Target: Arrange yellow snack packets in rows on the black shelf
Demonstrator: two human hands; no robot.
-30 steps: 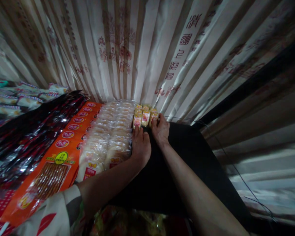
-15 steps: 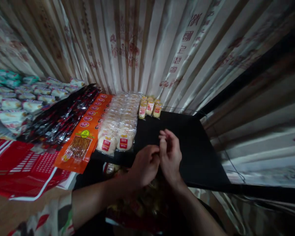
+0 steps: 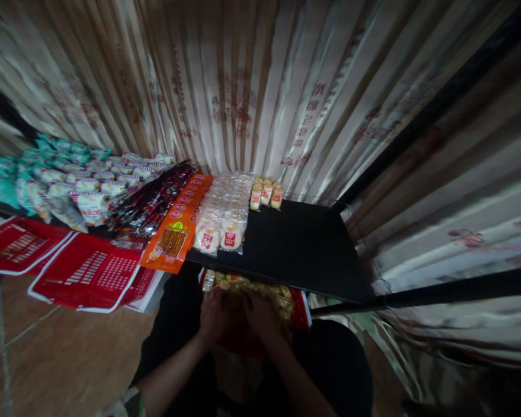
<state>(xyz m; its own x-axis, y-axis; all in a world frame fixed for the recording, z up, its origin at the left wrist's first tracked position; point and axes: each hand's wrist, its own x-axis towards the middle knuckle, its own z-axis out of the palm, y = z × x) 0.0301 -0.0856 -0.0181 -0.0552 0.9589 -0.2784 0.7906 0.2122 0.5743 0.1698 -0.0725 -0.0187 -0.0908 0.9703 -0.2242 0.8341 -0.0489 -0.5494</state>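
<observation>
A red-edged bag or box [image 3: 304, 310] lies at my lap, below the front edge of the black table [image 3: 304, 249]. It holds many small yellow-wrapped snack packs [image 3: 282, 298]. My left hand [image 3: 213, 313] reaches into it at the left side, close to a pale pack [image 3: 209, 280]. Beside it, my right hand [image 3: 259, 313] lies over the packs near the middle. Both hands' fingertips are lost in shadow among the packs, so whether they grip anything is hidden.
On the table stand several small yellow packs [image 3: 266, 192], two rows of wrapped white rice crackers [image 3: 229, 229], an orange snack bag [image 3: 173, 231], dark red-black packets [image 3: 156, 202] and white packs [image 3: 91, 202]. Red printed bags [image 3: 91, 272] hang at the front left. A curtain [image 3: 243, 87] closes the back.
Both hands have come down from above the table's front edge into the container at my lap. The view has shifted, showing more of the left side and the floor.
</observation>
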